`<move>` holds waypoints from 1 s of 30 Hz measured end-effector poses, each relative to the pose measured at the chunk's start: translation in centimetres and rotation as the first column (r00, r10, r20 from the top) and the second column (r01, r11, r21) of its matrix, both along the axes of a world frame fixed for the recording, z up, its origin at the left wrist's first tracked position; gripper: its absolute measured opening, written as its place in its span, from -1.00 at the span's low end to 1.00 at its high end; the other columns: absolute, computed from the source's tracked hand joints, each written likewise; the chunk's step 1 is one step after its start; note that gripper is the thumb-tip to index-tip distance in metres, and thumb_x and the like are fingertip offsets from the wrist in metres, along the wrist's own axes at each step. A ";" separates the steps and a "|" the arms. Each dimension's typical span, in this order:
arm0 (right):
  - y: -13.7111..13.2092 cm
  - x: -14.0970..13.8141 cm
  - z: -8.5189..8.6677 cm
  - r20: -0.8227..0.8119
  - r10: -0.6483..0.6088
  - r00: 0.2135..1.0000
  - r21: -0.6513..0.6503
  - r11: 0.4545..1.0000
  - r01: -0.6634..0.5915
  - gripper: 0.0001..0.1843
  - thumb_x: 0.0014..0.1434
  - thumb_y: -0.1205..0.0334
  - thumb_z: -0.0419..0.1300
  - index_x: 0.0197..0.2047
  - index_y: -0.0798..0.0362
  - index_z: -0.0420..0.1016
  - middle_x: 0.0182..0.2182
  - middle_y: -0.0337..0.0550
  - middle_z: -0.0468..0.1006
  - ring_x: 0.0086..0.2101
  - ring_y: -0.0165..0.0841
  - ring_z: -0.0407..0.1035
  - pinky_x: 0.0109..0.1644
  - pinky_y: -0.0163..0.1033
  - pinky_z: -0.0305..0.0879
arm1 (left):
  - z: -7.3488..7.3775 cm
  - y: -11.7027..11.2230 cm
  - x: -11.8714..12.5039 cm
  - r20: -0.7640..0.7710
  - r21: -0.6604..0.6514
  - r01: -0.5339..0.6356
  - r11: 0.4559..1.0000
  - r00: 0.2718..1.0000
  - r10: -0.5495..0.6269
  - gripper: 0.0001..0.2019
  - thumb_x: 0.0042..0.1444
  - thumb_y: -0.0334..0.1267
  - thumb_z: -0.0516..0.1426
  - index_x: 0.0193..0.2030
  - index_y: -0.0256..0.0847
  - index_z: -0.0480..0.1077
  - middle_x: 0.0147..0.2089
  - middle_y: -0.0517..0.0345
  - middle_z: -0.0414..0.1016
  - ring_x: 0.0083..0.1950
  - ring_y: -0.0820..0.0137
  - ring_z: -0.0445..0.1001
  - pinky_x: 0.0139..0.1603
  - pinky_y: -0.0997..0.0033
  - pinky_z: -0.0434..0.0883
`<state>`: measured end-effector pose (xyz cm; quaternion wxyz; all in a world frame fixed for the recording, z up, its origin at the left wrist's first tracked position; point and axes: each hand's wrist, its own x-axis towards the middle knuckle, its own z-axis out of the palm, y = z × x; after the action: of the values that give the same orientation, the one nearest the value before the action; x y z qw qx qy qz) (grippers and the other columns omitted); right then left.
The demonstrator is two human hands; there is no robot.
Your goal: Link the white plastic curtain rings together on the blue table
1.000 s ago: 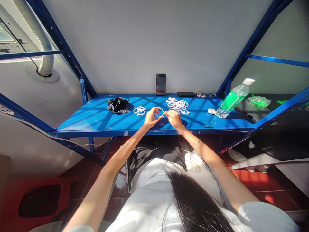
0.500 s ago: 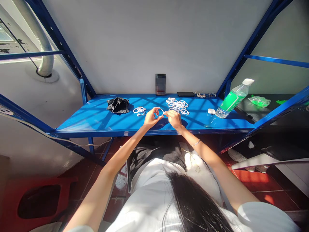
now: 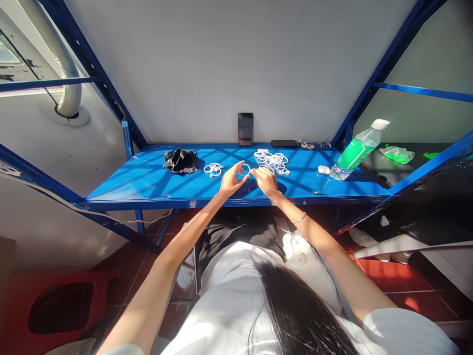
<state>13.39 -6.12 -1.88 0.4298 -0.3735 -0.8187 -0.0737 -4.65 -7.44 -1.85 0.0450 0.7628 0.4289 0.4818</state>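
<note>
Both my hands hover over the middle of the blue shelf [image 3: 148, 185]. My left hand [image 3: 231, 180] and my right hand [image 3: 266, 181] pinch a white ring [image 3: 244, 171] between them, left fingers on its left side, right fingers on its right end. A large heap of white rings [image 3: 272, 161] lies just behind my right hand. A small cluster of white rings [image 3: 213, 169] lies to the left of my left hand.
A crumpled black bag [image 3: 181, 160] sits at the shelf's left. A dark phone [image 3: 246, 129] leans on the wall, another [image 3: 284, 144] lies flat. A white earbud case [image 3: 324, 170] and a green-labelled water bottle [image 3: 356, 150] stand right. A red stool [image 3: 55, 305] is below left.
My hands stay in place; the fingers have shifted slightly on the ring. Nothing else has moved.
</note>
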 end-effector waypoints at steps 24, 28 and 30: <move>-1.2 -0.2 1.3 -0.138 0.076 0.988 -0.187 0.977 -0.101 -0.49 0.41 -0.01 -0.19 -0.04 0.01 0.53 -0.19 -0.06 0.58 -0.14 -0.24 0.45 -0.07 -0.16 0.37 | -0.2 0.1 -0.1 -0.078 0.080 -0.067 0.995 0.994 0.073 -0.61 0.10 0.01 0.22 -0.02 -0.19 0.41 -0.32 0.14 0.43 -0.40 0.46 0.36 -0.44 0.51 0.36; -1.0 0.0 1.3 -0.171 0.079 0.982 -0.193 0.975 -0.111 -0.49 0.42 0.01 -0.21 -0.05 0.03 0.52 -0.21 -0.06 0.58 -0.16 -0.26 0.46 -0.07 -0.17 0.36 | -0.3 0.1 0.0 -0.085 0.090 -0.064 0.994 0.994 0.072 -0.60 0.11 0.05 0.20 -0.05 -0.18 0.43 -0.34 0.15 0.43 -0.42 0.46 0.34 -0.45 0.51 0.35; -0.9 0.0 1.2 -0.188 0.083 0.979 -0.185 0.976 -0.118 -0.49 0.42 0.01 -0.21 -0.07 0.05 0.51 -0.22 -0.06 0.58 -0.18 -0.26 0.46 -0.08 -0.19 0.35 | -0.2 0.0 0.0 -0.080 0.101 -0.051 0.994 0.995 0.060 -0.61 0.11 0.06 0.19 -0.07 -0.19 0.44 -0.36 0.15 0.42 -0.43 0.46 0.34 -0.45 0.51 0.35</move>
<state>13.40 -7.01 -0.66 0.4663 -0.3766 -0.7980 0.0626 -4.67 -7.47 -2.10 -0.0242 0.7712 0.4270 0.4715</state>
